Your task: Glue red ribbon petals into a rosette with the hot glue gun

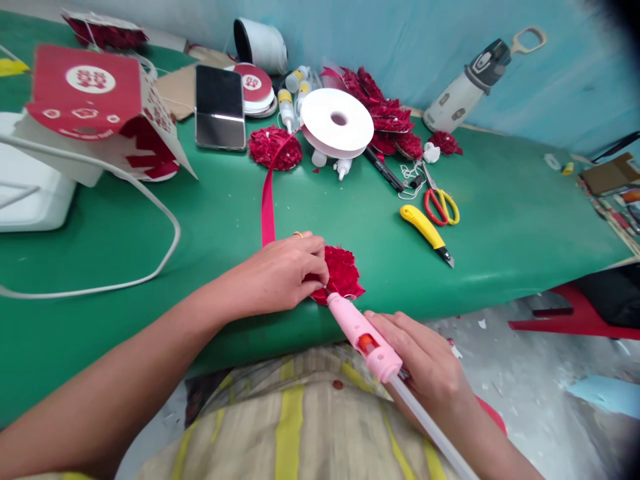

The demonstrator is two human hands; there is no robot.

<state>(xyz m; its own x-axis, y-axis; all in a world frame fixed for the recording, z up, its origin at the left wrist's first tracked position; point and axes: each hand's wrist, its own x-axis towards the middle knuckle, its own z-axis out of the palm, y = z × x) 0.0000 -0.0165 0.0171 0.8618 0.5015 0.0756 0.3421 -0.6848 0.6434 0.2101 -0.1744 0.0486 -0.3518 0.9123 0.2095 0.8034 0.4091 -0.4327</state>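
Note:
My right hand [425,357] is wrapped round a pink hot glue gun [353,327] with a long clear glue stick out of its rear. The gun's nozzle touches the left part of a dark red, ruffled fabric flower [345,270] at the table's front edge. My left hand [293,273] is closed, its fingertips pinching the flower's left side close to the nozzle; the exact grip is partly hidden. A red ribbon [268,207] runs from a white spool [337,123] past another red flower [275,148] and disappears behind my left hand.
A yellow utility knife [423,227] with its blade out, scissors [440,200] and a black marker [384,170] lie to the right. A phone [220,107], red box [90,100] and white cable [173,227] occupy the left. A bottle [465,87] leans against the wall.

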